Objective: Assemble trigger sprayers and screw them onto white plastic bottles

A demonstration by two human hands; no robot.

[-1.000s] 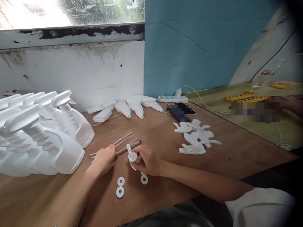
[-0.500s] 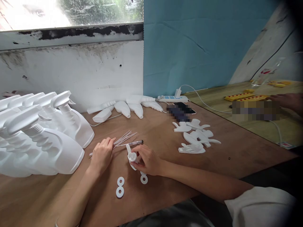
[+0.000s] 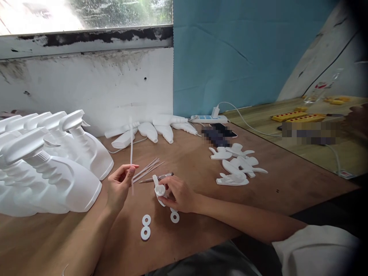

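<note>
The left hand [image 3: 119, 187] pinches 1 thin white tube [image 3: 131, 149] between thumb and fingers, holding it roughly upright above the table [image 3: 201, 235]. The right hand [image 3: 181, 194] holds a white spray head [image 3: 160, 190] in a narrow grip, its round collar facing up. This spray head is in the near middle of the table, to the right of the left hand. Just beyond it a screwdriver [image 3: 161, 177] lies slanted, with loose tubes [image 3: 149, 166] to its left. On the near side are 2 touching washers [image 3: 145, 233]; 1 more washer [image 3: 174, 217] lies by the right hand. Farther right are loose spray heads [image 3: 235, 166], with a phone [image 3: 225, 131] beyond. Bottles [image 3: 73, 178] with heads on fill the left; bare bottles [image 3: 148, 131] lie at the far side. At far right, a co-worker's hand [image 3: 358, 119], blurred, is near yellow pieces [image 3: 307, 118].
</note>
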